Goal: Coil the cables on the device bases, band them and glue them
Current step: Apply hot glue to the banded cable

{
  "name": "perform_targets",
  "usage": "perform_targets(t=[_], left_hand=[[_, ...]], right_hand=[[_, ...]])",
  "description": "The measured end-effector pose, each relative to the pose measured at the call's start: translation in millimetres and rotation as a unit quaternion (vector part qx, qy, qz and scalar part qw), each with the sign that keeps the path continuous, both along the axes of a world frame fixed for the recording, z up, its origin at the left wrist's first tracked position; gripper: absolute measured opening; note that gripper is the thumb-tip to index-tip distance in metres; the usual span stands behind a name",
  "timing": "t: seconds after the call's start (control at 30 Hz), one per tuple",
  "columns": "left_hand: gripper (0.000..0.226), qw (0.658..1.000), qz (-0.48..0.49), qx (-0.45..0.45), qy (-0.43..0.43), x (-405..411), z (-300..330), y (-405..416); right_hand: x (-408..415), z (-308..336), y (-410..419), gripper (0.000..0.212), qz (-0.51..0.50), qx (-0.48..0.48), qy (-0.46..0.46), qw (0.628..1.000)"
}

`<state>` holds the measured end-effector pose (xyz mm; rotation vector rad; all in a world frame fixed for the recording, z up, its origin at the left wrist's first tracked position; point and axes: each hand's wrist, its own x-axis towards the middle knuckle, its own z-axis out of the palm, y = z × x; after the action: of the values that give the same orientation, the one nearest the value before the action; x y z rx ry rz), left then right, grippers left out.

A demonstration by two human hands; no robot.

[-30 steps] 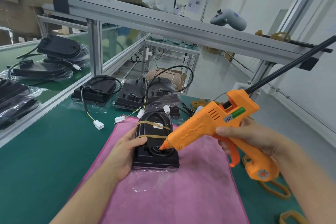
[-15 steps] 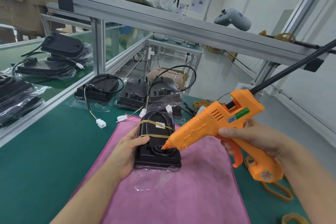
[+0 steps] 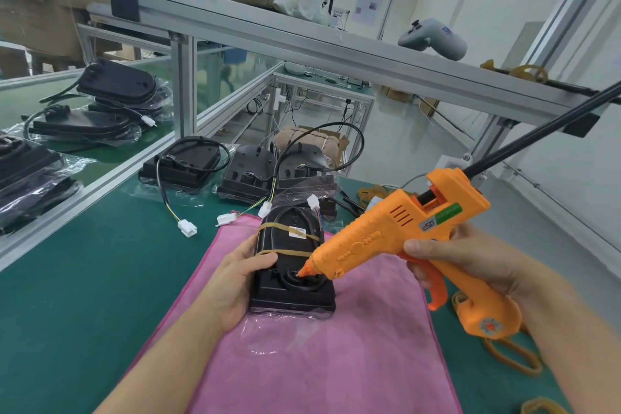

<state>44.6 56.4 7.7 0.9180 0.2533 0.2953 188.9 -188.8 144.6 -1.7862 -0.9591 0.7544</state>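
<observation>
Gluing step in hand. Black device base (image 3: 291,274) lying flat on the pink cloth (image 3: 322,356) over the green worktop (image 3: 84,279), partly on a clear plastic bag. Cable already coiled on top and held under two tan rubber bands (image 3: 285,239) crossing the upper half, so coiling and banding look finished for this unit. Left hand (image 3: 237,282) gripping the base by its left edge, thumb hooked over the top, steadying it. Right hand (image 3: 460,260) wrapped round the handle of the orange glue gun (image 3: 396,232), fingers by the trigger; whether squeezed or not, cannot tell. Nozzle tip touching the round recess near the lower end of the base, where the cable loops.

Next, by judgement: squeeze out a bead where cable meets recess, keep the base pinned while doing so, then lift the nozzle cleanly without dragging a string of glue across the bands. After that, set this base aside and take another from the unbanded bases (image 3: 188,165) with loose cables at the far side of the worktop. Spare bands (image 3: 507,356) lying to the right of the cloth.
</observation>
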Motion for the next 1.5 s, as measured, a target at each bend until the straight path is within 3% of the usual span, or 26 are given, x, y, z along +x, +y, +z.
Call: perform_targets(t=[0.37, 0.57, 1.33, 1.5], left_hand=[[0.050, 1.000, -0.003, -0.003, -0.005, -0.6, 0.3, -0.5], [0.050, 1.000, -0.001, 0.002, -0.005, -0.4, -0.2, 0.0], [0.048, 1.000, -0.004, 0.008, -0.002, 0.7, -1.3, 1.0], [0.049, 1.000, -0.003, 0.006, -0.004, 1.1, -2.0, 1.4]], right_hand=[[1.1, 4.5, 7.9, 0.009, 0.013, 0.000, 0.003, 1.000], [5.0, 5.8, 8.6, 0.020, 0.015, -0.022, 0.004, 1.000], [5.1, 4.5, 6.7, 0.014, -0.009, -0.019, 0.006, 1.000], [6.1, 3.6, 2.6, 0.021, -0.016, -0.023, 0.006, 1.000]])
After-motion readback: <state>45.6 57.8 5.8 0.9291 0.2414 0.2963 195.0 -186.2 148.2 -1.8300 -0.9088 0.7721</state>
